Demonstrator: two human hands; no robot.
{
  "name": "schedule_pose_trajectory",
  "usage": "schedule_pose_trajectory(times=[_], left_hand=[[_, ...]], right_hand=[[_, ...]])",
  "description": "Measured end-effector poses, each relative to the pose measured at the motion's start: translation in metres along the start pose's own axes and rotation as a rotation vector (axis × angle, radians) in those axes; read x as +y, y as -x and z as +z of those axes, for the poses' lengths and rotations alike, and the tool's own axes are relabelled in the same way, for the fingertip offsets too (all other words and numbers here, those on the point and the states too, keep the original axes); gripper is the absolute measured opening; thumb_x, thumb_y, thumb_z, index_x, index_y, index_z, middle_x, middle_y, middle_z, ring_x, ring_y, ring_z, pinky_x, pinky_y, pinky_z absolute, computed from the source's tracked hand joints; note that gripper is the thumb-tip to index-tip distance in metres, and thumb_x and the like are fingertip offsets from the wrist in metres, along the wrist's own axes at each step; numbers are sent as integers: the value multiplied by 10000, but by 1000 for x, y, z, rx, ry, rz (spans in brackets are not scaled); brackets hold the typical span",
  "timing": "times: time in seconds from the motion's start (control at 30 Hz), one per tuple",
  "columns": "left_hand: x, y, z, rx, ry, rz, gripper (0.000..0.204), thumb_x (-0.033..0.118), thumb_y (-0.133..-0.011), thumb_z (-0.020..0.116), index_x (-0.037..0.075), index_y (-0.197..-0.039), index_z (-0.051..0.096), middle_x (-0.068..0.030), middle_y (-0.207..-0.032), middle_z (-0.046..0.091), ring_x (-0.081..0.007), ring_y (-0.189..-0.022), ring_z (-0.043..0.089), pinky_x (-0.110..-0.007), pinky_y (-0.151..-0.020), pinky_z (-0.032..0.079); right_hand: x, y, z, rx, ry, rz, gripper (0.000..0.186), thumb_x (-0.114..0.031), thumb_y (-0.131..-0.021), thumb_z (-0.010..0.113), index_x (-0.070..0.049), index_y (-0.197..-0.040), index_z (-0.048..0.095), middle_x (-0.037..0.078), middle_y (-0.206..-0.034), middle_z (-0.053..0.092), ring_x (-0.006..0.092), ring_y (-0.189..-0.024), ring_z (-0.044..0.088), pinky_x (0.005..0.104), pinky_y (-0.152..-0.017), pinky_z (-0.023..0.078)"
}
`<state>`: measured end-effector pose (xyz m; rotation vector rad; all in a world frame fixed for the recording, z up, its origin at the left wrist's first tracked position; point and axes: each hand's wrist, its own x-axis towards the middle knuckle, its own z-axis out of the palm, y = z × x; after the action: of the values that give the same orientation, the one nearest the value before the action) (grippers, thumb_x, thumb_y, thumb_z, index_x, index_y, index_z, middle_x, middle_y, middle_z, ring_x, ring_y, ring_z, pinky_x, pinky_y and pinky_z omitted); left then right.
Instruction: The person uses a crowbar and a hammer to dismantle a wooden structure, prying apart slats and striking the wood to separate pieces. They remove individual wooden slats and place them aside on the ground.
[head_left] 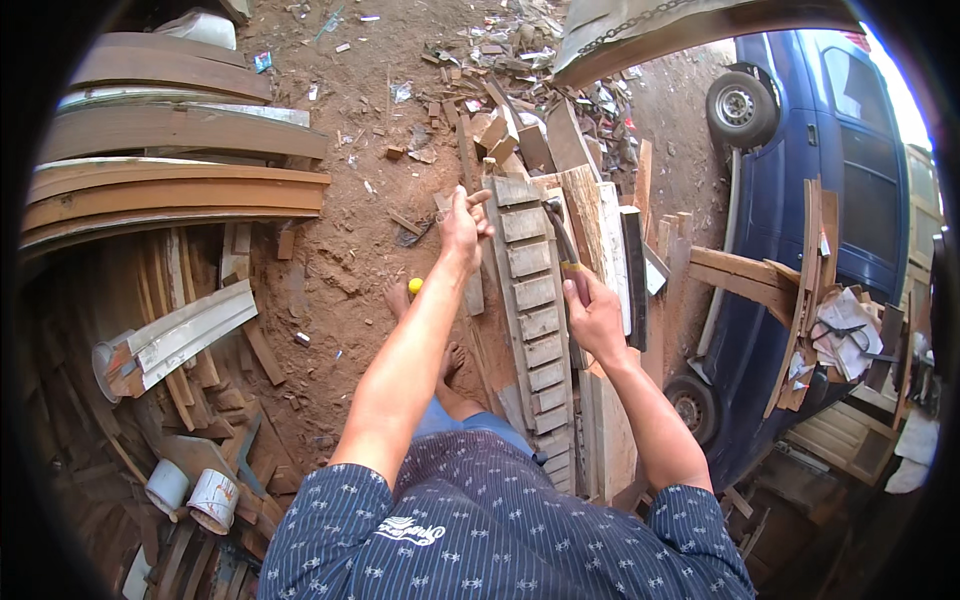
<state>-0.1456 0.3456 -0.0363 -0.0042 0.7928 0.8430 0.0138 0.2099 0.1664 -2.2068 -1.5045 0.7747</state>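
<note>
My right hand (597, 312) is closed round the handle of a hammer (560, 235), whose dark metal head points away from me above the slats. The hammer is over the right side of a long louvred wooden shutter (544, 350), grey and weathered, with a row of short slats. My left hand (464, 232) is closed beside the far left edge of the shutter, fingers curled and thumb up. Something short and brown shows at its fingertips, too small to tell apart from a finger.
Wooden planks (610, 230) lie along the shutter's right side. A blue vehicle (800, 200) stands to the right. Curved brown boards (180, 195) are stacked at the left, above scrap wood and white buckets (213, 498). Rubble and offcuts (500, 60) litter the dirt ground.
</note>
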Motion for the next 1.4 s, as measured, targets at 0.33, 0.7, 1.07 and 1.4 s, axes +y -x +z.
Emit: schedule_pose_trajectory(times=[0.33,0.7,1.07,1.4], left_hand=[[15,48,71,-162,316,-182,523,393,-1089,300,23,-1212,650,-103,-1060,719,-222,-980,684,-385,-858,555],[25,-2,12,231,-859,42,636,601,-949,560,-8,-1054,712,-19,-783,622,-142,-696,572,-323,-703,502],[-4,-43,-7,281,-1081,91,818,802,-713,698,-4,-838,760,-182,-845,743,-313,-833,718,-420,-803,531],[6,-31,8,260,-1062,62,740,768,-732,716,41,-858,781,-124,-817,749,-251,-793,714,-387,-755,531]], right_hand=[[-27,9,-25,54,401,-219,635,-11,-893,615,-38,-1486,389,288,-1402,399,478,-1223,526,500,-954,498],[-27,-63,-30,-402,689,43,479,-114,-904,535,6,-1361,458,351,-1185,541,507,-977,644,537,-887,539],[-53,-105,38,-440,1298,149,603,-458,-1056,384,66,-1331,502,346,-1250,551,496,-1116,619,659,-829,540],[-81,-157,-6,-971,835,257,488,-338,-982,482,55,-1217,650,263,-1070,698,346,-976,709,450,-814,574]])
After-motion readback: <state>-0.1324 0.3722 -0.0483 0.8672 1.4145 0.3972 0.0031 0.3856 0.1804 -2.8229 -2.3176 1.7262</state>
